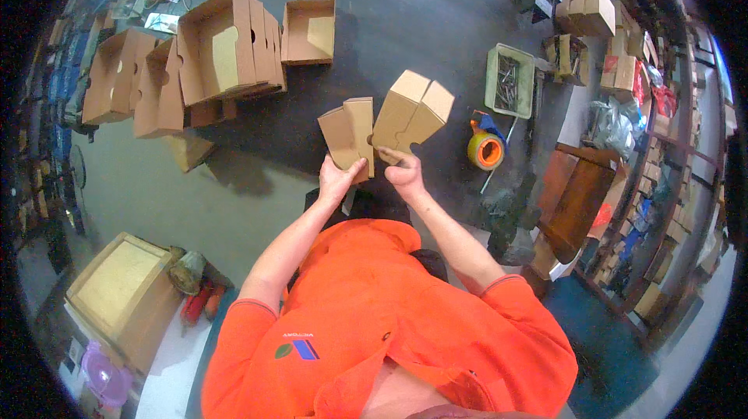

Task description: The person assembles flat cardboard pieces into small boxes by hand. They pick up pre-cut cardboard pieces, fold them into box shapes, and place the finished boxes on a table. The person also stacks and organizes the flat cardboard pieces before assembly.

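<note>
Over the dark table, my left hand [340,181] grips a small brown cardboard box [339,134], with its thumb pressed against the near end. Beside it, my right hand [405,173] has curled fingers at the near edge of a second cardboard box [401,111], which has a paler top and a half-round notch. The two boxes are close together at their near ends and spread apart at the far ends. Fingers beneath the cardboard are hidden.
Open cardboard boxes [210,49] stand in a cluster at the far left, with another box [309,33] beside them. To the right are a tape dispenser [487,152] and a pale green bin [510,80] of metal parts. Loaded shelves [670,185] line the right side.
</note>
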Available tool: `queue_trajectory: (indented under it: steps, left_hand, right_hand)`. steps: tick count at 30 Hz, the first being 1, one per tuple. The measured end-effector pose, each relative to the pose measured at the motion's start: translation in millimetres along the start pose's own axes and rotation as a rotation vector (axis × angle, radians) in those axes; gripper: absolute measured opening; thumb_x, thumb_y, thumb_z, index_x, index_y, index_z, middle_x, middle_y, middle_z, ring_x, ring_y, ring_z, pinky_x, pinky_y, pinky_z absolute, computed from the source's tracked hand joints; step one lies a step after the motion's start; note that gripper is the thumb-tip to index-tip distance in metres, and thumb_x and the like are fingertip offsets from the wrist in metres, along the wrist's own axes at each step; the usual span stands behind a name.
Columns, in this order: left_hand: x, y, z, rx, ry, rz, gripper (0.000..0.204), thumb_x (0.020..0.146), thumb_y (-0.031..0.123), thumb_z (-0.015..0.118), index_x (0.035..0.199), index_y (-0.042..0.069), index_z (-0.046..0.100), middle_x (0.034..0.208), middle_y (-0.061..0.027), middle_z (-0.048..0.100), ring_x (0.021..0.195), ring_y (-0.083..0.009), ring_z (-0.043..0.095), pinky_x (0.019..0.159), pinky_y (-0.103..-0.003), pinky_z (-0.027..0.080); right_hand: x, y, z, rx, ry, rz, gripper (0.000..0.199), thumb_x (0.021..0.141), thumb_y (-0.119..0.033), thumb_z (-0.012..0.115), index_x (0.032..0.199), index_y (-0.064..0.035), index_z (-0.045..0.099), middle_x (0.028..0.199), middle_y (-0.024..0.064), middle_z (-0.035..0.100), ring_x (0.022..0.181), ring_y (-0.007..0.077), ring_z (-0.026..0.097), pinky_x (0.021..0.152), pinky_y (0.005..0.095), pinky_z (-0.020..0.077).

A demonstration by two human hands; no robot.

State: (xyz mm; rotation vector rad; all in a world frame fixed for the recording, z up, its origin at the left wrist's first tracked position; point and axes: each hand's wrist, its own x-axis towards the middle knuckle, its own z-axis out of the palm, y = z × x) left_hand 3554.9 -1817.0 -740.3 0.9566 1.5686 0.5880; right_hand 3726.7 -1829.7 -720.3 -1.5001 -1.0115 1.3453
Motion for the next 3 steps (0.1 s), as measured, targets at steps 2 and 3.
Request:
queue_trajectory:
  steps: [2,3]
  left_hand:
    - [-1.2,7.0,-3.3,-0.03,-0.023,0.012,0.056,0.069,0.027,0.077,0.11,-0.001,0.051,0.099,-0.0138,0.064,0.091,-0.022,0.062,0.08,-0.032,0.049]
    - [-0.3,2.7,-7.0,0.031,-0.035,0.023,0.056,0.07,0.027,0.076,0.111,-0.001,0.05,0.101,-0.014,0.064,0.093,-0.0228,0.062,0.081,-0.032,0.048]
  right_hand:
    - [-6.6,-8.2,2.5,-0.029,-0.046,0.311,0.048,0.063,0.002,0.048,0.108,-0.0037,0.064,0.096,0.0066,0.065,0.092,0.0101,0.058,0.083,0.019,0.0414]
    - [-7.7,-5.7,5.3,-0.016,-0.045,0.313,0.048,0.063,0.002,0.048,0.108,-0.0037,0.064,0.096,0.0066,0.065,0.092,0.0101,0.058,0.083,0.019,0.0414]
